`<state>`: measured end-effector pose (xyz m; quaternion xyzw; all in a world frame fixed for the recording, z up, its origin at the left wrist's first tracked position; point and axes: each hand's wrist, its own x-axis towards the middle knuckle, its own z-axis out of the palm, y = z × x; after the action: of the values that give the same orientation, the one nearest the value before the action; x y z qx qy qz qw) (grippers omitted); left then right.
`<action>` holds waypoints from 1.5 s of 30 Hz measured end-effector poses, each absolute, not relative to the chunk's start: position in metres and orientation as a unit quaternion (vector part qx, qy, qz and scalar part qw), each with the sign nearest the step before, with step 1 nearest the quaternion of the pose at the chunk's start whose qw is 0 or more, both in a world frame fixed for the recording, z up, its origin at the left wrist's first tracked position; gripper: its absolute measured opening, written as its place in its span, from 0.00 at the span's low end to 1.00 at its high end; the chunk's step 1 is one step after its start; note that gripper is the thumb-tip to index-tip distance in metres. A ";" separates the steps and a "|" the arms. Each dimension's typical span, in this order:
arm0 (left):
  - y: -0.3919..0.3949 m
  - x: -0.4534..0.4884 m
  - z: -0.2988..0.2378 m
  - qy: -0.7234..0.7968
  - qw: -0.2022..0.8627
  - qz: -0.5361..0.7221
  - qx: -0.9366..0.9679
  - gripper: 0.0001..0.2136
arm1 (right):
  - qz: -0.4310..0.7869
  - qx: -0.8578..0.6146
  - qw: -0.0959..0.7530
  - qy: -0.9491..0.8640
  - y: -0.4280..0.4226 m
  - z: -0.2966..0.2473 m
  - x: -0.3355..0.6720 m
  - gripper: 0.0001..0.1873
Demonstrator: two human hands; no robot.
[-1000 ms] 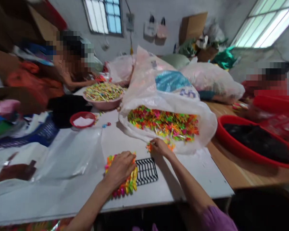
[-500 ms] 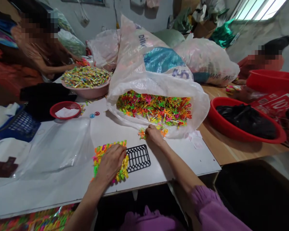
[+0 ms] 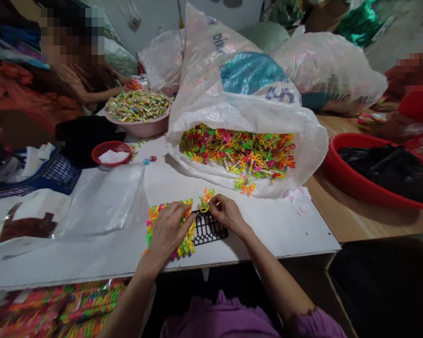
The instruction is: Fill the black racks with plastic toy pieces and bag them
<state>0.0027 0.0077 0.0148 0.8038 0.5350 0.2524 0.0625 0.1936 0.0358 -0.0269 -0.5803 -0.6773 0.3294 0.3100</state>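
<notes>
Left hand lies flat over colourful pieces on a black rack, seemingly steadying it; right hand pinches loose pieces.

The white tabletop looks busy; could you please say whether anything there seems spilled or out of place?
Possibly: a few colourful pieces lie at the front lip of the open sack, in front of the heap inside, as if spilled.

Grey wall; white tabletop
</notes>
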 end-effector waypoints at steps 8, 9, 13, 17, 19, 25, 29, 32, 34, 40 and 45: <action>0.006 0.038 0.032 0.624 0.001 0.244 0.742 0.14 | 0.321 -0.557 0.388 -0.660 0.023 -0.012 0.172 0.11; 0.005 0.038 0.032 0.625 0.000 0.238 0.744 0.14 | 0.318 -0.561 0.381 -0.662 0.023 -0.015 0.172 0.11; 0.006 0.016 0.035 0.616 0.060 0.249 0.745 0.13 | 0.311 -0.588 0.305 -0.682 0.022 -0.035 0.178 0.10; 0.015 -0.005 0.035 0.589 0.097 0.277 0.753 0.10 | 0.364 -0.593 0.298 -0.653 0.026 -0.050 0.174 0.09; 0.020 -0.004 0.031 0.542 0.115 0.245 0.796 0.09 | 0.381 -0.570 0.324 -0.651 0.029 -0.053 0.167 0.09; 0.018 0.013 0.021 0.523 0.136 0.198 0.818 0.08 | 0.292 -0.549 0.230 -0.749 0.029 -0.055 0.156 0.09; 0.016 0.012 0.016 0.490 0.133 0.208 0.836 0.10 | 0.230 -0.548 0.162 -0.788 0.026 -0.054 0.155 0.10; 0.020 0.010 0.008 0.499 0.096 0.209 0.836 0.08 | 0.203 -0.536 0.145 -0.807 0.029 -0.054 0.147 0.11; 0.022 0.010 0.002 0.500 0.076 0.215 0.835 0.09 | 0.206 -0.530 0.146 -0.810 0.034 -0.054 0.146 0.11; 0.012 0.005 -0.006 0.485 0.059 0.245 0.837 0.10 | 0.245 -0.534 0.174 -0.790 0.070 -0.029 0.223 0.12; 0.011 0.004 -0.006 0.491 0.065 0.238 0.836 0.09 | 0.118 -0.728 0.116 -0.666 0.115 -0.005 0.293 0.22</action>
<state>0.0040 0.0106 -0.0063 0.8358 0.4905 0.2379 0.0648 0.2930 0.1146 -0.0050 -0.7276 -0.6658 0.1179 0.1161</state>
